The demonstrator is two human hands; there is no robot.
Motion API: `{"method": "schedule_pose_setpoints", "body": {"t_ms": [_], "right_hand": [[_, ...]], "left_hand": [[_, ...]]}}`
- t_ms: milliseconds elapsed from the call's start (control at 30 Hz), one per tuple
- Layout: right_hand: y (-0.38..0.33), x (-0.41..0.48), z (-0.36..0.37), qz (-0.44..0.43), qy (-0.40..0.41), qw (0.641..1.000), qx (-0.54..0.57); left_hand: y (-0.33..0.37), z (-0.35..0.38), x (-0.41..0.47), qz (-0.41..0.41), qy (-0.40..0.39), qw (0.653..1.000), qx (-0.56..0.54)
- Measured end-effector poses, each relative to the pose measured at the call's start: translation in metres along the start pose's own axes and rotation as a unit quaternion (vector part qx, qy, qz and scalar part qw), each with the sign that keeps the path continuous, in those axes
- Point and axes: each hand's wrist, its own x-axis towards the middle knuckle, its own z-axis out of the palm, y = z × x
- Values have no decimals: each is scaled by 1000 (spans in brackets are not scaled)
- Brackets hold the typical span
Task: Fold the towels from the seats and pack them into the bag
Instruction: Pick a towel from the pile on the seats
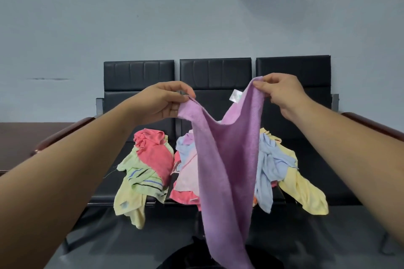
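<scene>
In the head view, at mid-frame, the left hand (161, 100) and the right hand (282, 91) each pinch a top corner of the purple towel (227, 170), likely to let it hang open for folding. Its lower end is cut off at the bottom edge. More towels (150, 159) are heaped on the black seats (140, 76) behind. The dark shape (188, 255) at bottom centre may be the bag, but I cannot tell.

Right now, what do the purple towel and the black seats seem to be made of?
Purple towel: likely terry or microfibre cloth, matte; it shows a fuzzy nap and hangs limp. Black seats: probably leather or vinyl padding, slightly glossy, with stitched panels.
</scene>
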Motion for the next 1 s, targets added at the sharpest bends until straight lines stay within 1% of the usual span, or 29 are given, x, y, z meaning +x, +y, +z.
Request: {"method": "schedule_pose_setpoints", "body": {"t_ms": [67, 133, 233, 300, 333, 400, 500, 533, 600, 667, 767, 833, 867, 900, 967, 1000], "right_hand": [[-1, -1, 5, 6, -23, 999, -23], [0, -1, 10, 18, -38, 998, -44], [5, -2, 15, 12, -20, 998, -63], [9, -4, 17, 8, -14, 998, -55], [10, -5, 19, 6, -24, 998, -52], [11, -12, 22, 5, -69, 997, -42], [7, -28, 32, -12, -184, 983, 4], [6, -33, 36, -29, -219, 975, -7], [4, -39, 43, -74, -256, 960, -83], [3, -41, 49, -107, -249, 952, -144], [7, -42, 51, -107, -230, 958, -135], [8, -44, 50, -98, -229, 960, -126], [8, -45, 49, -96, -224, 961, -133], [8, -45, 48, -94, -216, 961, -144], [10, -43, 44, -89, -192, 963, -167], [12, -40, 41, -87, -178, 964, -179]], "left_hand": [[0, 4, 1, -2, 2, 999, 44], [-2, 4, 1, -18, 3, 998, 55], [-11, 3, 0, -39, -9, 998, 53], [-16, 5, 0, -35, 0, 992, 124], [-17, 8, 0, -29, 12, 985, 169], [-17, 15, 1, -15, 40, 974, 223], [-16, 23, 6, 10, 66, 963, 262], [-17, 25, 8, 14, 64, 961, 267], [-18, 30, 12, 14, 55, 960, 274], [-20, 34, 15, 17, 49, 958, 281], [-23, 33, 16, 20, 52, 962, 266], [-24, 30, 16, 8, 40, 956, 290], [-25, 28, 16, -9, 22, 944, 330], [-27, 27, 14, -37, -8, 923, 382], [-33, 22, 10, -119, -72, 862, 488], [-37, 17, 8, -150, -78, 834, 525]]}}
